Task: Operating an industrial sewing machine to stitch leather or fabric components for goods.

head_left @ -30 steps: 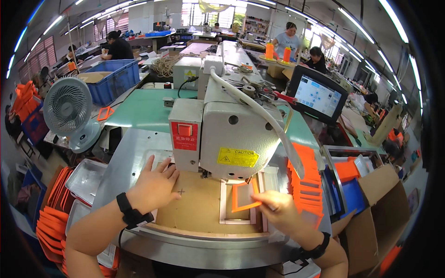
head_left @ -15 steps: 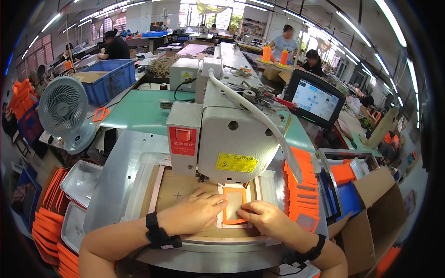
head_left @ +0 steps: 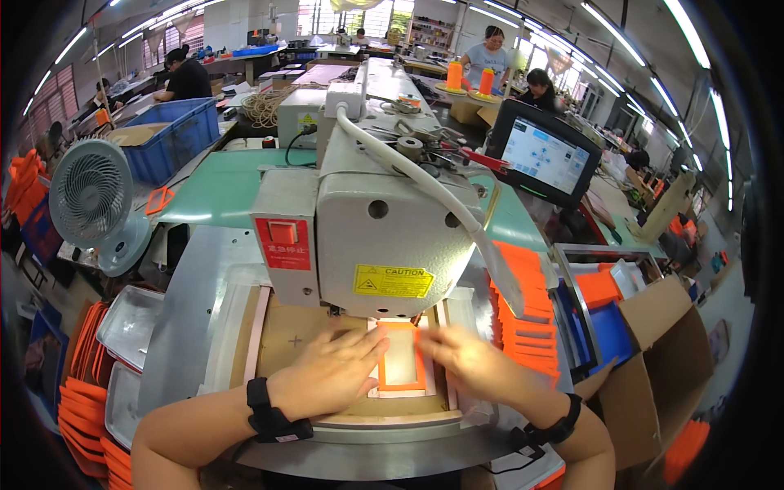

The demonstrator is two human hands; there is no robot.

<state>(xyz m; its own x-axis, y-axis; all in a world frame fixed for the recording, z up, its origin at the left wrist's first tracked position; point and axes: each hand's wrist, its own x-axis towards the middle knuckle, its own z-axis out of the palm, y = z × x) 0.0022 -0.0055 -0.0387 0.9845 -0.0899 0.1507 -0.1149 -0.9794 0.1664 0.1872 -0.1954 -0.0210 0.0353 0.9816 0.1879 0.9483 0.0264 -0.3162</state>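
Observation:
An orange-edged rectangular frame with a pale centre (head_left: 400, 359) lies in a pink-bordered recess on the tan jig board (head_left: 286, 327), beneath the head of a grey sewing machine (head_left: 384, 237). My left hand (head_left: 322, 376) rests flat with fingers stretched out, its tips at the frame's left edge. My right hand (head_left: 482, 367) is at the frame's right edge, smeared by motion, so its grip is unclear. Both wrists wear black bands.
Orange pieces are stacked right (head_left: 523, 327) and left (head_left: 82, 408). Metal trays (head_left: 126, 318), a fan (head_left: 90, 204), a blue bin (head_left: 175, 147), a touchscreen (head_left: 543, 155) and an open cardboard box (head_left: 661, 359) surround the machine. Several co-workers (head_left: 188, 82) sit or stand behind.
The orange frame was held tilted in my right hand; it now lies flat in the recess. My left hand moved right to its edge. My right hand has shifted off its centre.

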